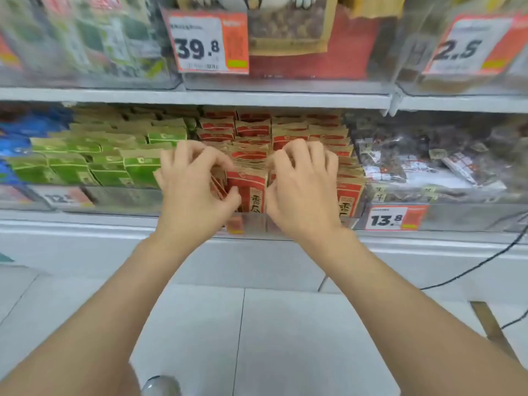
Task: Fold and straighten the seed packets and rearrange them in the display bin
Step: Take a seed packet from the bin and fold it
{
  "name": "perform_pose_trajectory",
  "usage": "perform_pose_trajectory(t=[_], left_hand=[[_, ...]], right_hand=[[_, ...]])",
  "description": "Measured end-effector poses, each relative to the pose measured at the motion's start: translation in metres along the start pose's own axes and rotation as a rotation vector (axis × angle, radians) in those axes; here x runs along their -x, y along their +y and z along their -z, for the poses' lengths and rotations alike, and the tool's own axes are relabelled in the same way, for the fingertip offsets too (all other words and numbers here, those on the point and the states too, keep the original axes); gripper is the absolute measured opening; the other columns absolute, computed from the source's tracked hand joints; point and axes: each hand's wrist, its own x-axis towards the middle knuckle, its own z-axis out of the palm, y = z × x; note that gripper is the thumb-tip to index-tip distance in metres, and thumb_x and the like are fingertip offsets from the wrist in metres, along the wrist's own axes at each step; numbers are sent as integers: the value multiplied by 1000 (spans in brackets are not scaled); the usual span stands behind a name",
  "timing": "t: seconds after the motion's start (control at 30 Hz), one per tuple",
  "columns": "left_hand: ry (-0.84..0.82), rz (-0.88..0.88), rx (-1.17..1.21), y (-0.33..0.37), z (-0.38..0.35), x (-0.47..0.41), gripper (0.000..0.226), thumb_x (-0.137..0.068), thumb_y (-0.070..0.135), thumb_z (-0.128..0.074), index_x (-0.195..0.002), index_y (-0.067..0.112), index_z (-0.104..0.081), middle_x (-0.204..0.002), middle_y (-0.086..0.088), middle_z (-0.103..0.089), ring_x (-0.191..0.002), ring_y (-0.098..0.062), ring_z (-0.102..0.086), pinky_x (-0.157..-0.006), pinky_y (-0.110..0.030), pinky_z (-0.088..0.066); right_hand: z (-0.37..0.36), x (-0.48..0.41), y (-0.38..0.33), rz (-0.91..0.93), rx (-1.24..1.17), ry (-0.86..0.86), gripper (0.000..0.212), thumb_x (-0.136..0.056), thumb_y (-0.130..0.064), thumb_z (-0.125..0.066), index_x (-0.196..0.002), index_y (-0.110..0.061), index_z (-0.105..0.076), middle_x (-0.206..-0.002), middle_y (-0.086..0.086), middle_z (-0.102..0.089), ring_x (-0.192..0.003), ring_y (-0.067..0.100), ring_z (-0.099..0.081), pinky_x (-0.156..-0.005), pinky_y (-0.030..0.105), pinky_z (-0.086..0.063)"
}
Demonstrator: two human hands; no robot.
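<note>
Several red and brown seed packets (pixel 248 187) stand in rows inside a clear display bin (pixel 257 227) on the middle shelf. My left hand (pixel 194 184) has curled fingers over the tops of the front-left packets, its thumb pressed to the front packet's left edge. My right hand (pixel 303 190) has curled fingers hooked over the packet tops just to the right, thumb at the front packet's right edge. The front packet between both hands stands upright. The packets under my palms are hidden.
Green packets (pixel 114 164) fill the bin to the left. Clear bags of dark snacks (pixel 428 164) lie in the bin to the right, behind a 13.8 price tag (pixel 388 220). An upper shelf (pixel 200 95) hangs close above. A black cable (pixel 471 270) trails at right.
</note>
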Motion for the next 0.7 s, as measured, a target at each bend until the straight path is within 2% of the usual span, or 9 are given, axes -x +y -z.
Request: perform_pose_trajectory(t=[0.07,0.13,0.23,0.3,0.37,0.47,0.57,0.7], left_hand=[[-31,153,21,-1,13,7,41,-76,21,-81,-109,30,-60,-124,5,-41,-119,-26,-37,-95,-40,-30],[-77,244,-5,-4,20,11,44,-79,13,-76,-113,28,-53,-125,3,-38,-112,-25,-32,-96,-42,-34],[-118,171,-35,-11,29,10,42,-83,7,-76,-113,26,-53,-123,2,-46,-112,-27,-39,-96,-37,-35],[-104,143,-11,-16,33,10,44,-82,3,-79,-113,21,-54,-120,2,-48,-114,-30,-47,-96,-34,-37],[-63,156,-26,-22,34,7,43,-82,4,-82,-113,17,-55,-120,-1,-51,-113,-31,-50,-96,-35,-40],[-41,181,-108,-28,30,1,30,-90,10,-80,-112,17,-61,-120,-3,-57,-111,-32,-54,-92,-36,-41],[-52,189,-89,-33,28,-5,25,-92,6,-79,-109,19,-66,-115,-2,-57,-108,-30,-57,-83,-32,-36],[-26,196,12,-37,28,-8,31,-90,-5,-77,-108,20,-72,-115,2,-52,-106,-21,-55,-87,-24,-36]], right_hand=[[12,4,-9,-55,-94,-14,35,-82,-16,-61,-117,-15,-63,-114,7,-59,-106,33,-54,-89,48,-43],[20,9,-18,-15,-299,-71,31,-88,-11,-62,-118,-16,-64,-108,1,-61,-99,26,-58,-85,48,-49],[23,9,-30,-38,-515,-268,19,-96,-14,-63,-111,-21,-72,-94,-7,-71,-85,15,-67,-81,43,-58],[19,12,-39,-71,-494,-344,21,-99,-17,-64,-116,-20,-75,-98,-5,-77,-92,19,-71,-85,44,-60],[12,13,-46,-99,-428,-380,28,-102,-22,-65,-129,-19,-71,-108,1,-78,-103,25,-72,-89,47,-61],[2,7,-52,-117,-349,-386,33,-103,-32,-66,-134,-20,-66,-109,3,-77,-103,30,-72,-84,47,-62],[-10,0,-58,-109,-301,-392,27,-102,-41,-66,-119,-20,-70,-97,2,-78,-94,32,-73,-76,44,-62],[-28,-14,-65,-137,-306,-446,25,-102,-39,-68,-91,-17,-63,-78,5,-72,-83,35,-69,-68,41,-57]])
